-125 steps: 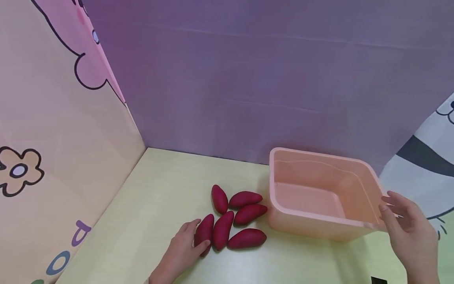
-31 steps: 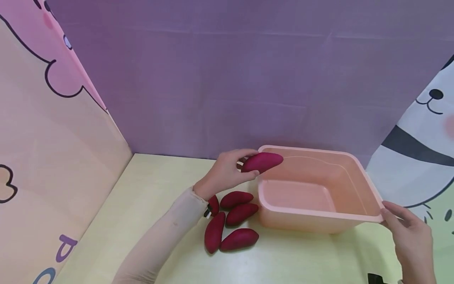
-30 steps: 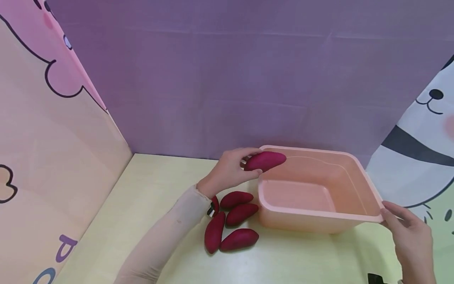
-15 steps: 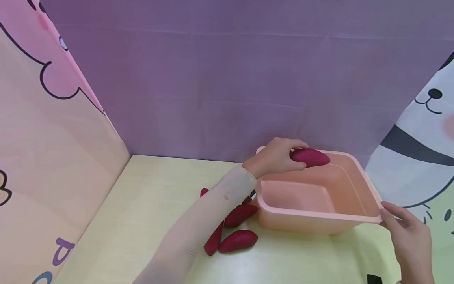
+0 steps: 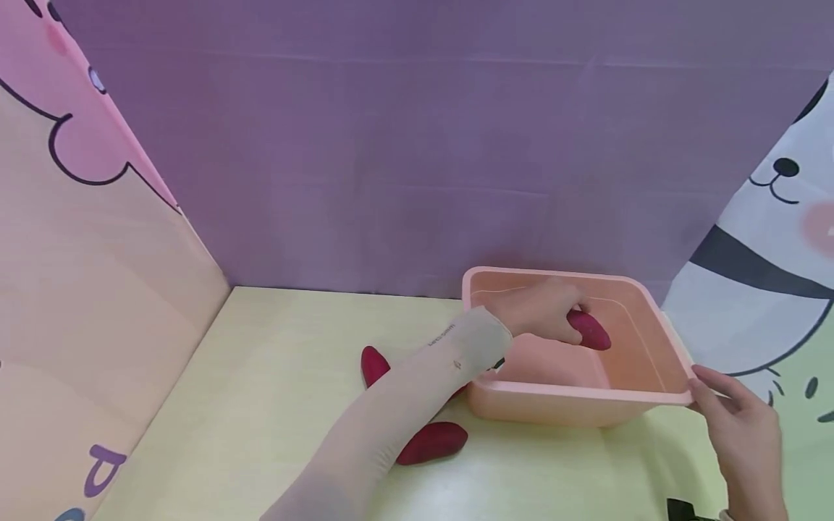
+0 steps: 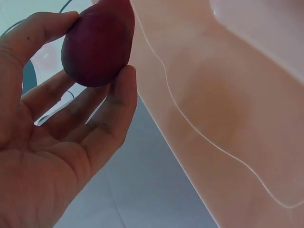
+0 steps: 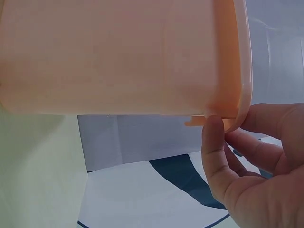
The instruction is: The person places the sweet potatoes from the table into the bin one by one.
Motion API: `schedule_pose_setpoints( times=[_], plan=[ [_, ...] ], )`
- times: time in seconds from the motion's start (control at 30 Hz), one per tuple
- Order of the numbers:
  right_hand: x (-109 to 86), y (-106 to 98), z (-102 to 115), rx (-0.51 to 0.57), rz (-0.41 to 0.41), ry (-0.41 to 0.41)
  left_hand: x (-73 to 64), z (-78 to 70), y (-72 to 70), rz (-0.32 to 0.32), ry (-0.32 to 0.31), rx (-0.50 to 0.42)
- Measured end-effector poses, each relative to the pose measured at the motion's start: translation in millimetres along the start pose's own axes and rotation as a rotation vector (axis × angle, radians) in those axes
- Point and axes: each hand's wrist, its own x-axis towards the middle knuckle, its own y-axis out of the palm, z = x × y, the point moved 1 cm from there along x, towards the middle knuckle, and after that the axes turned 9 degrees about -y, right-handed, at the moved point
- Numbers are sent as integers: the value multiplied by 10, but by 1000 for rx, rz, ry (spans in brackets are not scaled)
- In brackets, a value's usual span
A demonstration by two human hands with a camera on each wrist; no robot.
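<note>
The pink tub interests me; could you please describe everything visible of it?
The pink tub looks like smooth plastic: open-topped, roughly rectangular, with rounded corners, a lipped rim and a wavy line along the inner wall. It stands upright on the pale table, near the purple backdrop. The right hand pinches its near right corner; the left hand, holding a red sweet potato over or just inside it, hides part of the interior.

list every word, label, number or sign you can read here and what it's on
"P": purple letter, apparently a tilted P, on the left wall.
Blue letter below it: cut off, not readable.
Print on the sleeve: too small to read.
Tub: none visible.
</note>
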Motion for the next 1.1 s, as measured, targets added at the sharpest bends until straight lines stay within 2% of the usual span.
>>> schedule_pose_setpoints(
  times=[0.1,0.33,0.5,0.63,0.8,0.9,0.93,1.03,1.1],
  plan=[
    [-8,10,8,13,5,-19,-10,-6,32,5,-9,25],
    [26,21,22,-61,6,-33,-21,-30,45,32,-46,28],
    [39,29,3,-93,14,-30,-9,-65,68,63,-140,33],
    [52,32,-1,-90,15,-35,8,-77,76,51,-201,17],
    [51,30,-3,-98,24,-24,-27,-93,45,39,-248,-4],
    [57,31,-6,-100,21,-22,-107,-108,-19,15,-226,-6],
    [58,32,-9,-97,19,-23,-147,-103,-45,6,-191,-3],
    [62,34,-20,-81,12,-26,-299,-57,-121,-30,-118,-144],
    [59,35,-30,-39,14,-23,-431,11,-170,-59,-94,-269]
  ],
)
